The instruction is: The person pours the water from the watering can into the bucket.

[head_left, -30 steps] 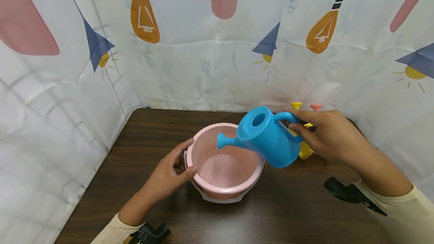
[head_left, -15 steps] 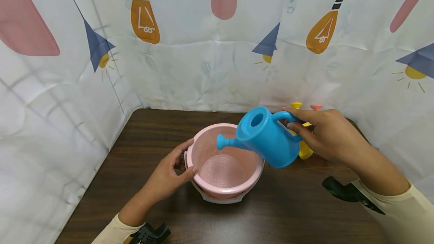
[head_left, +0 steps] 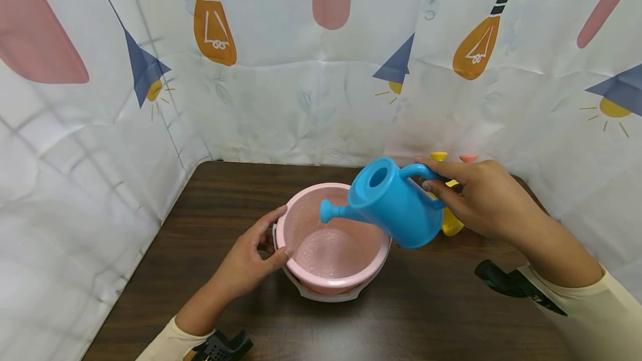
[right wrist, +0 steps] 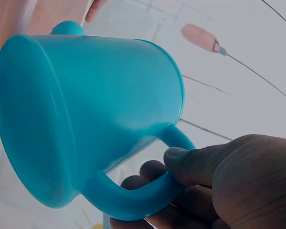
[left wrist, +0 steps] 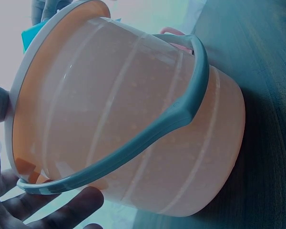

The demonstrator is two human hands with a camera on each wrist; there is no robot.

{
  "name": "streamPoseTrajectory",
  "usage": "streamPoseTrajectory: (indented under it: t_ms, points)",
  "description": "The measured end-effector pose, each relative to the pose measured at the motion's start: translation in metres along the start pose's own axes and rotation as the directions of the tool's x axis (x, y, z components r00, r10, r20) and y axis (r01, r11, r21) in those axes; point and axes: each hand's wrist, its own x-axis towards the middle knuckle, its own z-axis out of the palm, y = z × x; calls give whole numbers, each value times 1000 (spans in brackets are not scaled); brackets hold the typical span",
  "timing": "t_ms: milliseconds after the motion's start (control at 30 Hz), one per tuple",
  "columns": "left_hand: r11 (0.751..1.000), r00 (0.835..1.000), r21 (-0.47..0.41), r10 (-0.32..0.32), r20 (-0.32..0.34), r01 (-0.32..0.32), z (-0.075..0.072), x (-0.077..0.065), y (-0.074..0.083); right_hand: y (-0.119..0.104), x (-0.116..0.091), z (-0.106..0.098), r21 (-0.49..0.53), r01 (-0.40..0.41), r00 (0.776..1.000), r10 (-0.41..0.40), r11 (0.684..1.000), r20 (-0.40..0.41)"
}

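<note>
A pink bucket stands on the table, its pale handle hanging down the side in the left wrist view. My left hand grips the bucket's left rim, thumb on the near side and fingers around the outside. With my right hand I hold a blue watering can by its loop handle, fingers curled round it. The can is tilted left, so its spout sits over the bucket's opening. Thin streaks of water fall from the spout, and the water at the bottom of the bucket is rippled.
Behind my right hand, partly hidden, are a yellow watering can and a pink spout tip. The dark wooden table meets a printed sheet at the back and left.
The right hand and the watering can have shifted very slightly left, while water keeps falling. The left hand and bucket stay in place.
</note>
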Motion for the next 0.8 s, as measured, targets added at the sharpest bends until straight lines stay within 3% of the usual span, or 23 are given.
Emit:
streamPoseTrajectory:
  t_ms: [800]
  points:
    - [1000,1000,1,-11,1,11,0,0,0,-5,3,0,4,-7,1000,7,1000,20]
